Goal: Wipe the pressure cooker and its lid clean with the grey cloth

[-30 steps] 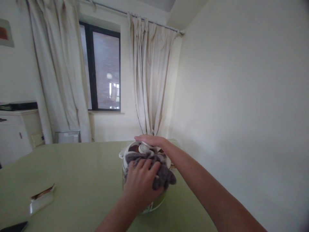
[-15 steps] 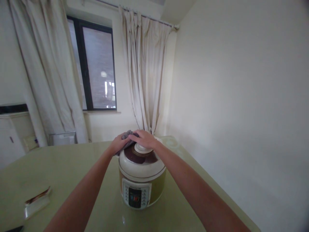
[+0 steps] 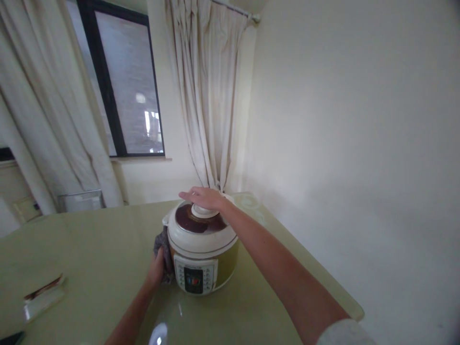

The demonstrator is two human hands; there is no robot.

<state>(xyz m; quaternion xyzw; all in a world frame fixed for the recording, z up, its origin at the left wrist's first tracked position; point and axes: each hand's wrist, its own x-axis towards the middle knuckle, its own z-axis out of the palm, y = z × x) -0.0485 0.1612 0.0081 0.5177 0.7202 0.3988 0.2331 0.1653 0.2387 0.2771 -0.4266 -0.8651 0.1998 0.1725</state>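
A white and brown electric pressure cooker (image 3: 203,242) stands upright on the green table, its button panel facing me. At its left side, my left hand (image 3: 157,268) presses a bunched grey cloth (image 3: 161,243) against the outer wall, the fingers partly hidden behind the cloth. My right hand (image 3: 204,197) lies on top of the white lid knob (image 3: 203,211), fingers stretched out to the left. Below the knob, the dark brown lid top (image 3: 194,223) shows. The far side of the cooker is hidden.
A clear packet with a brown edge (image 3: 43,297) lies on the green table (image 3: 108,249) at the left, near a dark flat object (image 3: 12,338). A white wall (image 3: 341,143) rises along the right, and curtains (image 3: 204,96) hang behind the table.
My left hand has wiped from the lid's front to its far left, then down to the cooker's left side with the cloth. My right hand stays on the lid. The view has shifted.
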